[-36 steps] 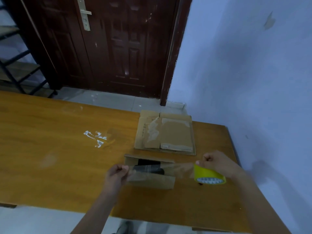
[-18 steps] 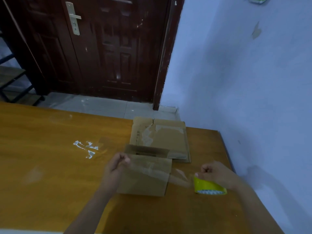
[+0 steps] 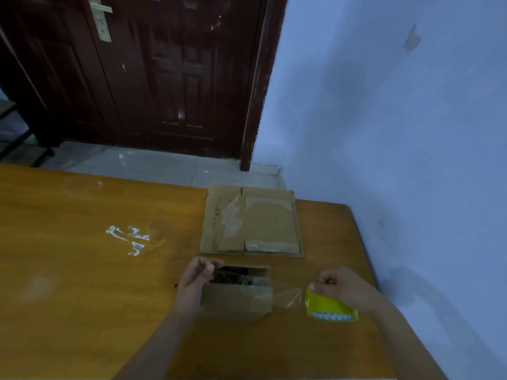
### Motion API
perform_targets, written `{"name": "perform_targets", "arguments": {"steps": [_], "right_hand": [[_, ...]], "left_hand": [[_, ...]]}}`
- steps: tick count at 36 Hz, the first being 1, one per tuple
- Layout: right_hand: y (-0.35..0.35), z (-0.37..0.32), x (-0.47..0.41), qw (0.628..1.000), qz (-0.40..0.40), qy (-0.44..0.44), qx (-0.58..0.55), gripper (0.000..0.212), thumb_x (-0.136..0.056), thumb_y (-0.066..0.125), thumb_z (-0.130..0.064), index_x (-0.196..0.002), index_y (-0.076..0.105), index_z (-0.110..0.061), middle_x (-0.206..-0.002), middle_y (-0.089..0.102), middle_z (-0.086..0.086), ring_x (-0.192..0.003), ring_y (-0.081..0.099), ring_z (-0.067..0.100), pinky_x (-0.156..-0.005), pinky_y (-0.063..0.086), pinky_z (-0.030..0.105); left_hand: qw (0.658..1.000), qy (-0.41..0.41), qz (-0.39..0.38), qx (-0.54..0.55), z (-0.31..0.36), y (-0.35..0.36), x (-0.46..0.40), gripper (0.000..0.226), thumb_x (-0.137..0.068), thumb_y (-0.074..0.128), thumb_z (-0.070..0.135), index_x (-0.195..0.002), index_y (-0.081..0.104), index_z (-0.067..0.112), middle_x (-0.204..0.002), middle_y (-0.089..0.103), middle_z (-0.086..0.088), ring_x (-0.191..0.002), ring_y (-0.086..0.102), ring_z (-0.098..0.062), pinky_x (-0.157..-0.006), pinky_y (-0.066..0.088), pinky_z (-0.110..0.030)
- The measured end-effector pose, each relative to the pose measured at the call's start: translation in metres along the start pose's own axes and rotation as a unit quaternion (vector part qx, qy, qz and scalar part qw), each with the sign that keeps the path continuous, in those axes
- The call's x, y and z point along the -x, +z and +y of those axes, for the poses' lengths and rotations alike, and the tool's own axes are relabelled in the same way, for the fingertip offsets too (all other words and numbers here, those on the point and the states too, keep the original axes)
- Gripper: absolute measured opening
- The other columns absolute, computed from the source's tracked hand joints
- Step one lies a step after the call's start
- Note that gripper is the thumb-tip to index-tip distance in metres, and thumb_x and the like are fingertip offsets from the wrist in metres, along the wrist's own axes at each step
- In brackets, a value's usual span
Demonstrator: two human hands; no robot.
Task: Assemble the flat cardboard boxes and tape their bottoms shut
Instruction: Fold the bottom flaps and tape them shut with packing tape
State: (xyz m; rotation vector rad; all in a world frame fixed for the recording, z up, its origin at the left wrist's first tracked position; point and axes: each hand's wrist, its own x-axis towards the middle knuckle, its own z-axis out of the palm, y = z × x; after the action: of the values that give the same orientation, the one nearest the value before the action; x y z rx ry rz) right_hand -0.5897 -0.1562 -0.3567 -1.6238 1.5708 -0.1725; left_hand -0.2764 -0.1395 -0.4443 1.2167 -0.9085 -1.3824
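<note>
A small brown cardboard box (image 3: 236, 303) stands on the wooden table (image 3: 82, 283) in front of me, with a dark gap showing along its far top edge. My left hand (image 3: 196, 278) pinches the free end of a clear tape strip (image 3: 285, 296) at the box's left top corner. The strip runs across the box top to a yellow tape roll (image 3: 330, 307), which my right hand (image 3: 343, 283) grips just right of the box. A stack of flat cardboard boxes (image 3: 252, 223) with old tape scraps lies behind.
White tape residue (image 3: 129, 238) marks the table to the left. The table's right edge runs close to a pale blue wall (image 3: 411, 133). A dark wooden door (image 3: 164, 72) and tiled floor lie beyond the far edge.
The near flap has dropped, so the box top shows a dark gap again. My left hand moved up to the box's left top corner. The roll stayed to the right, tape still stretched.
</note>
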Motion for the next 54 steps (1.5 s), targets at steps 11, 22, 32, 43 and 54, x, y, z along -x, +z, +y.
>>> {"name": "perform_targets", "arguments": {"steps": [11, 22, 32, 43, 54], "right_hand": [[0.008, -0.005, 0.001, 0.999, -0.015, -0.024, -0.031, 0.042, -0.085, 0.067, -0.037, -0.06, 0.041, -0.016, -0.053, 0.029, -0.005, -0.051, 0.029, 0.011, -0.049, 0.022, 0.021], [0.003, -0.007, -0.012, 0.999, -0.028, -0.012, -0.03, 0.043, -0.085, 0.066, -0.042, -0.058, 0.042, -0.019, -0.053, 0.031, -0.003, -0.051, 0.033, 0.013, -0.05, 0.024, 0.023], [0.001, -0.01, -0.027, 0.998, -0.052, -0.014, -0.021, 0.045, -0.087, 0.063, -0.043, -0.053, 0.04, -0.023, -0.049, 0.031, -0.009, -0.045, 0.032, 0.007, -0.05, 0.024, 0.021], [0.01, -0.003, -0.025, 0.988, -0.15, -0.009, -0.034, 0.04, -0.081, 0.064, -0.05, -0.065, 0.043, -0.02, -0.058, 0.033, -0.011, -0.055, 0.033, 0.006, -0.055, 0.023, 0.021], [0.031, -0.017, -0.032, 0.99, -0.089, 0.027, 0.103, 0.037, -0.091, 0.057, -0.042, -0.066, 0.043, -0.019, -0.061, 0.037, 0.0, -0.057, 0.037, 0.011, -0.052, 0.023, 0.027]], "left_hand": [[0.989, -0.117, 0.084, 0.04, -0.024, -0.014, -0.001, 0.018, -0.092, 0.05, -0.002, -0.074, 0.053, -0.002, -0.063, 0.068, -0.009, -0.066, 0.061, -0.023, -0.065, 0.048, -0.029], [0.964, -0.259, 0.049, -0.02, -0.004, -0.025, -0.02, 0.036, -0.1, 0.043, 0.017, -0.105, 0.057, -0.016, -0.067, 0.07, -0.017, -0.043, 0.056, -0.015, -0.039, 0.044, -0.02], [0.966, -0.252, 0.021, -0.051, 0.006, -0.031, -0.017, 0.038, -0.101, 0.043, 0.022, -0.127, 0.045, -0.006, -0.084, 0.074, -0.015, -0.068, 0.071, -0.021, -0.046, 0.05, -0.024], [0.941, -0.285, -0.004, 0.182, 0.011, -0.047, -0.017, 0.026, -0.102, 0.026, 0.013, -0.083, 0.043, 0.007, -0.097, 0.068, -0.03, -0.086, 0.07, -0.036, -0.067, 0.06, -0.043], [0.937, -0.301, 0.002, 0.177, 0.003, -0.052, -0.025, 0.044, -0.104, 0.024, 0.012, -0.117, 0.043, -0.025, -0.096, 0.068, -0.03, -0.08, 0.071, -0.032, -0.058, 0.059, -0.036]]}}
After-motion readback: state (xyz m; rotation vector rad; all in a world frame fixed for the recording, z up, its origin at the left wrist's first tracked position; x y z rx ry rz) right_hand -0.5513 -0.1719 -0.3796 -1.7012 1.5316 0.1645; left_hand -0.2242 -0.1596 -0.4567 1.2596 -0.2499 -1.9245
